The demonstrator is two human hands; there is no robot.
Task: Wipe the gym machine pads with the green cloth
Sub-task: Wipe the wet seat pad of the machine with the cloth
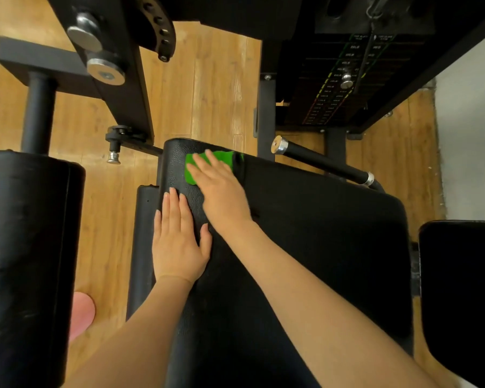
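My right hand presses flat on the green cloth at the seat pad's far corner, left hand flat and empty bracing the pad edge; cloth looks soft and light, so palm pressure should beat pinching.

Even daylight, brightest on wooden floor; black seat pad reads near-featureless, weight stack labels soft, wide-angle bending at frame edges.

Both forearms bare, no sleeves. Left hand and right hand: no rings, watch or gloves visible.
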